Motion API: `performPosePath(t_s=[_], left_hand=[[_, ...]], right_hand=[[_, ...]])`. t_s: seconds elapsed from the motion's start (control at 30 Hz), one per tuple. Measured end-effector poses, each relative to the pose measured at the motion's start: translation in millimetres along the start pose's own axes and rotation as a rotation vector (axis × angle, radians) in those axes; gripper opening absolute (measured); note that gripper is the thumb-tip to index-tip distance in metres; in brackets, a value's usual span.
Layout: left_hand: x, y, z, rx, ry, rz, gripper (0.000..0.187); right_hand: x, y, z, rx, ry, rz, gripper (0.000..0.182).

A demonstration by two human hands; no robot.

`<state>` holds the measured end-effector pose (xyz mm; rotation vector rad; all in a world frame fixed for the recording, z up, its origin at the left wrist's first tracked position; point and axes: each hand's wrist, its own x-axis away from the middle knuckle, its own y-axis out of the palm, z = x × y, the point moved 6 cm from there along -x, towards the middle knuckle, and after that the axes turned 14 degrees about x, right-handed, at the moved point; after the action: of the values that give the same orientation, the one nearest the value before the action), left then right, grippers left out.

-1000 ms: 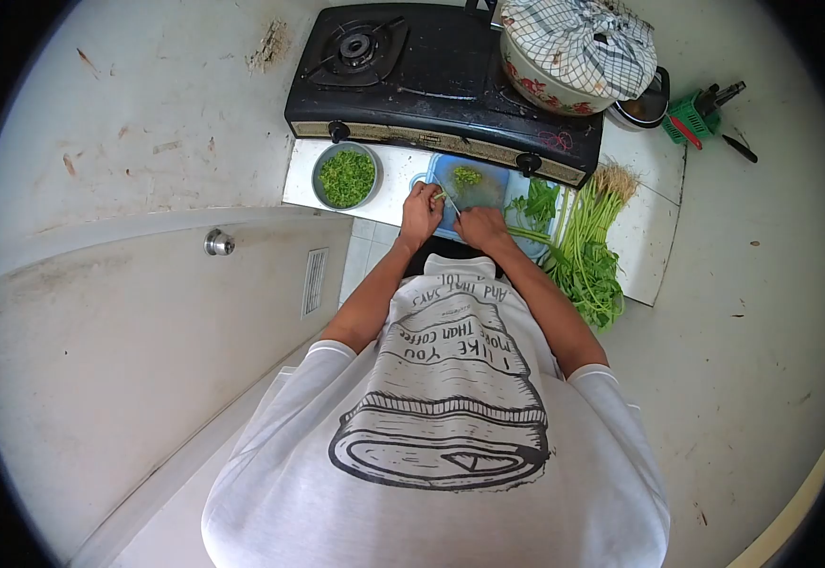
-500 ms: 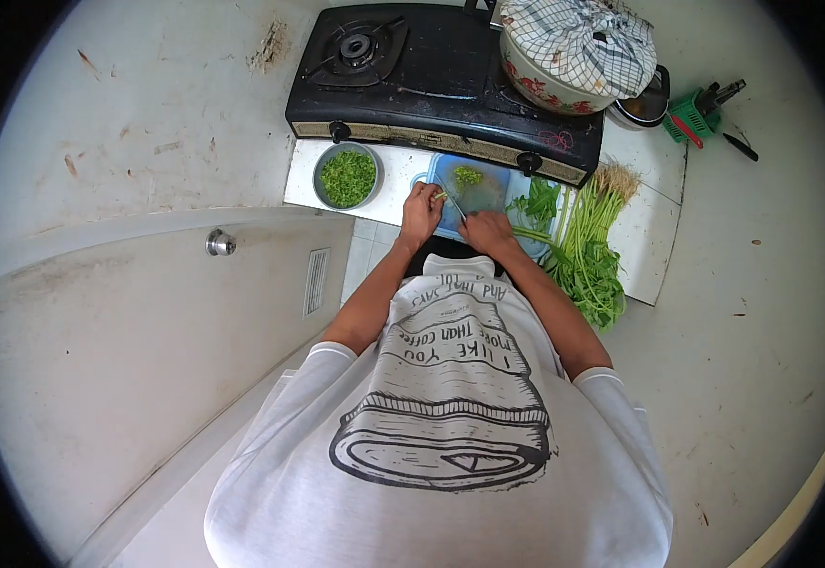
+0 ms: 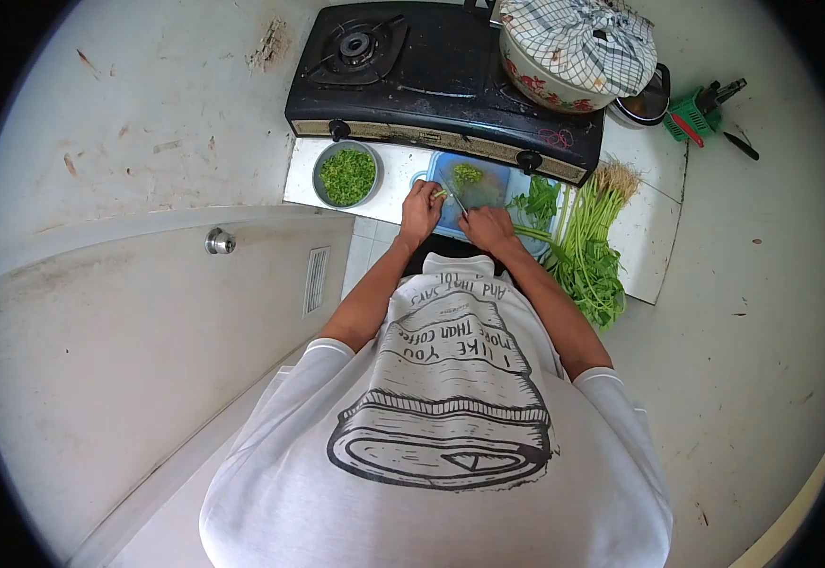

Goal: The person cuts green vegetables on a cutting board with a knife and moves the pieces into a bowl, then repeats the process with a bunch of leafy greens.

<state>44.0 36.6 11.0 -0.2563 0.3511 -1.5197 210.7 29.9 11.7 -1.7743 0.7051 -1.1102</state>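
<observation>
My left hand (image 3: 420,210) is closed around a few pale green stems (image 3: 441,194) at the left side of a blue cutting board (image 3: 446,167). In my right hand (image 3: 490,229) is a knife (image 3: 459,198), its blade pointing up and left across the board beside the stems. A small heap of chopped greens (image 3: 468,174) lies on the board beyond the blade. Leafy greens (image 3: 537,200) rest at the board's right, and more stems (image 3: 532,233) lie beside my right hand.
A bowl of chopped greens (image 3: 347,177) stands on the left of the white counter (image 3: 392,180). Behind is a black gas stove (image 3: 441,66) with a cloth-covered pot (image 3: 554,83). A bundle of rooted greens (image 3: 594,237) lies right, near a green basket (image 3: 685,112) of utensils.
The knife blade has shifted slightly beside the stems. Both hands stay in nearly the same place, and the other things have not moved.
</observation>
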Motion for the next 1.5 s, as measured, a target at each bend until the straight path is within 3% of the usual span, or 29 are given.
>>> performPosePath(t_s=[0.77, 1.07, 1.27, 1.5], left_hand=[[-4, 0, 4, -0.073, 0.001, -0.040, 0.011], [-3, 0, 7, -0.064, -0.004, -0.050, 0.011], [-11, 0, 1, -0.066, -0.021, -0.133, 0.019], [-10, -2, 7, 0.033, 0.031, -0.050, 0.021]], right_hand=[[-12, 5, -7, 0.019, -0.040, 0.103, 0.039], [2, 6, 11, 0.021, 0.003, 0.050, 0.038], [3, 0, 14, -0.042, 0.049, 0.155, 0.037], [17, -10, 26, -0.129, 0.099, 0.215, 0.038]])
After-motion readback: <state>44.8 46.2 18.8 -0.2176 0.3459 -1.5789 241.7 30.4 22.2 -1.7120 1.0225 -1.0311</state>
